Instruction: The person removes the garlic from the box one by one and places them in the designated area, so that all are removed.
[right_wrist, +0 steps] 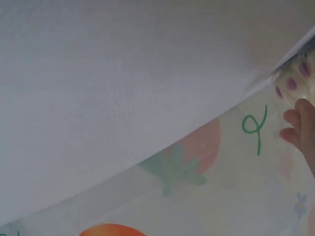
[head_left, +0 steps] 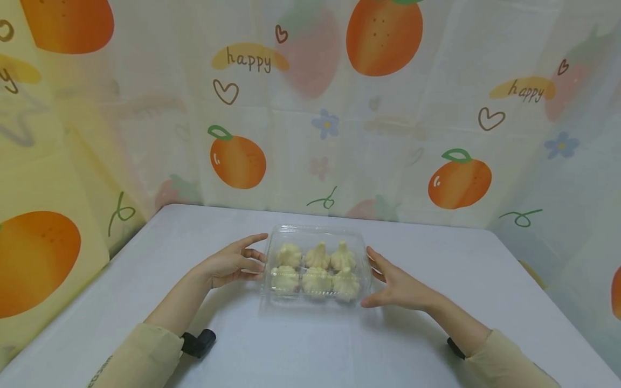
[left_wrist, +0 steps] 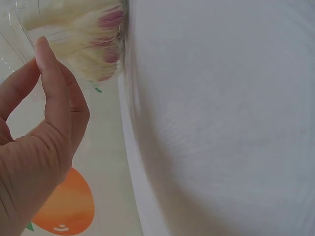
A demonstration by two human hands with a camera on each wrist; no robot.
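A clear plastic box [head_left: 315, 302] with its lid down stands on the white table, and several garlic bulbs [head_left: 317, 280] sit inside in two rows. Purple streaks show on the garlic [left_wrist: 109, 19] in the left wrist view. Along the box's left side is my left hand [head_left: 235, 263], its index finger stretched toward the back corner and its fingertips [left_wrist: 43, 46] right at the plastic edge. My right hand [head_left: 400, 285] is spread at the opposite side, thumb near the front corner and fingers farther back. In the right wrist view only some of its fingers [right_wrist: 305, 118] show, beside the garlic.
White cloth covers the table [head_left: 310, 350], whose back edge meets a hanging curtain [head_left: 301, 156] printed with oranges, strawberries and hearts. Black wrist devices [head_left: 199, 343] are on both forearms, partly below the sleeves [head_left: 140, 355].
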